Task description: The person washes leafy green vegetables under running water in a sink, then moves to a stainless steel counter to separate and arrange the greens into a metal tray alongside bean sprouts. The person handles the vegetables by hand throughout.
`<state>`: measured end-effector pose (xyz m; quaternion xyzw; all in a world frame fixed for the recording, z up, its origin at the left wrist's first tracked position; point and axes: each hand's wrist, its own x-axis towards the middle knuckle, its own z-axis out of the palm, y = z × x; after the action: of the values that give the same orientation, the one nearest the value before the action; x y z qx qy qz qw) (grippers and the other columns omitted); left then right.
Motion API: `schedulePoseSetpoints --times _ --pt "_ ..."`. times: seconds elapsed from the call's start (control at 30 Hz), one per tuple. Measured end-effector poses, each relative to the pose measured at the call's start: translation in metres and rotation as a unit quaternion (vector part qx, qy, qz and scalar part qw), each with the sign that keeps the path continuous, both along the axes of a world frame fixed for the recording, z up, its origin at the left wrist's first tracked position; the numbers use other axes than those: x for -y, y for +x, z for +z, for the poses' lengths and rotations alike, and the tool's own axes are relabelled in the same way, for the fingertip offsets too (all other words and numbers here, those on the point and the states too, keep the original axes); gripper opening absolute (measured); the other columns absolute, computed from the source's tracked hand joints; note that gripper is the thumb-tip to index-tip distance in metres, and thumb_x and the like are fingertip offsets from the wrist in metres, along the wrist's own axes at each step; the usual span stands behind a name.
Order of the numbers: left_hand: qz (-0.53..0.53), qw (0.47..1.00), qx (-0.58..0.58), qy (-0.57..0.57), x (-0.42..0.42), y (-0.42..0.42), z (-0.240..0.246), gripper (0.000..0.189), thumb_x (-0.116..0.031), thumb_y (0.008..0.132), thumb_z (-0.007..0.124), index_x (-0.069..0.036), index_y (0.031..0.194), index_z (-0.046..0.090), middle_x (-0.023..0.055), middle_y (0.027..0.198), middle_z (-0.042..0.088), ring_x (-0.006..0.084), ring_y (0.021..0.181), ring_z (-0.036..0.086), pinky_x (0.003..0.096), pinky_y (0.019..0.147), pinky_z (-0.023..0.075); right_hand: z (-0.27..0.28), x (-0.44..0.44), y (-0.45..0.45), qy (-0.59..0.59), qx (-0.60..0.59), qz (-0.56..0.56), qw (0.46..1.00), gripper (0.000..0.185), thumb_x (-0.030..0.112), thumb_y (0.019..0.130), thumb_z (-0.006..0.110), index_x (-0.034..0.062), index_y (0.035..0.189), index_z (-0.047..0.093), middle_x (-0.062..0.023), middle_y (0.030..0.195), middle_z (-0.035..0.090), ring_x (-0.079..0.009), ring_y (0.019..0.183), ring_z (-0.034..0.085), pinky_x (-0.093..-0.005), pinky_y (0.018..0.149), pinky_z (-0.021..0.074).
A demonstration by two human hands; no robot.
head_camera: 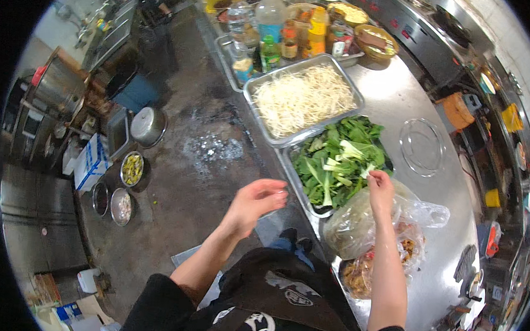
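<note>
My right hand is over the near right edge of a metal tray heaped with leafy greens. Its thumb and fingers pinch the pale stem of one green. My left hand hovers above the floor, left of the tray, with fingers loosely curled, a gap to the thumb and nothing visible in it. Bean sprouts fill a second metal tray, whose near edge overlaps the greens tray. Under my right forearm lie a clear plastic bag with pale contents and a bag of brownish food.
Bottles and bowls of food crowd the far end of the steel table. A round transparent lid rests on its right side. Bowls, a lidded pot and a box stand on the floor at left.
</note>
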<state>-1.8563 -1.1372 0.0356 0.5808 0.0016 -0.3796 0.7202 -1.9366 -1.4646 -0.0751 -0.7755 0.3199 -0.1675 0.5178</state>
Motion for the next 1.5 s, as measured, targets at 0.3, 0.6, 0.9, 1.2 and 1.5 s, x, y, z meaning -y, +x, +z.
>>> schedulePoseSetpoints --times 0.3,0.6,0.9,1.2,1.5 --pt "0.146 0.980 -0.062 0.124 -0.063 -0.051 -0.029 0.022 -0.022 0.098 0.052 -0.004 0.090 0.059 0.0006 0.074 0.055 0.0092 0.066 0.051 0.0249 0.062 0.0449 -0.038 0.058 0.037 -0.173 -0.203 -0.075 0.961 0.032 0.023 0.077 0.067 0.0022 0.100 0.061 -0.0175 0.091 0.067 -0.0348 0.088 0.064 -0.0413 0.079 0.0494" --pt "0.143 0.975 -0.093 0.139 -0.086 -0.045 -0.055 0.020 -0.021 0.099 0.050 -0.004 0.093 0.059 0.0007 0.077 0.056 0.0098 0.067 0.053 0.0260 0.063 0.0462 -0.062 0.055 0.038 0.019 -0.082 -0.123 0.989 0.043 0.009 0.072 0.071 0.0017 0.111 0.055 -0.0086 0.089 0.065 -0.0185 0.080 0.062 -0.0309 0.072 0.0479" --pt "0.004 0.990 -0.020 0.141 -0.074 0.057 -0.048 0.013 -0.010 0.095 0.054 -0.003 0.103 0.060 0.0008 0.088 0.058 0.0083 0.078 0.055 0.0226 0.073 0.0470 0.007 0.004 0.024 0.217 0.091 -0.116 0.965 0.023 -0.001 0.086 0.053 0.0023 0.109 0.057 -0.0033 0.090 0.062 -0.0091 0.071 0.054 -0.0230 0.066 0.0432" --pt "-0.100 0.973 0.032 0.208 -0.102 0.152 -0.040 0.015 -0.009 0.095 0.053 -0.002 0.104 0.062 0.0020 0.090 0.060 0.0091 0.081 0.055 0.0232 0.075 0.0464 0.005 -0.020 0.023 0.093 -0.049 -0.191 0.976 0.022 0.021 0.093 0.056 0.0001 0.094 0.062 -0.0072 0.084 0.065 -0.0099 0.064 0.058 -0.0261 0.059 0.0452" --pt "-0.070 0.969 0.061 0.228 -0.125 0.157 -0.058 0.015 -0.010 0.094 0.054 -0.001 0.102 0.062 0.0028 0.088 0.061 0.0091 0.079 0.056 0.0235 0.072 0.0467 -0.016 0.023 0.058 -0.163 -0.089 -0.132 0.974 0.018 0.012 0.083 0.062 0.0038 0.098 0.066 -0.0171 0.095 0.065 -0.0327 0.089 0.062 -0.0386 0.079 0.0490"
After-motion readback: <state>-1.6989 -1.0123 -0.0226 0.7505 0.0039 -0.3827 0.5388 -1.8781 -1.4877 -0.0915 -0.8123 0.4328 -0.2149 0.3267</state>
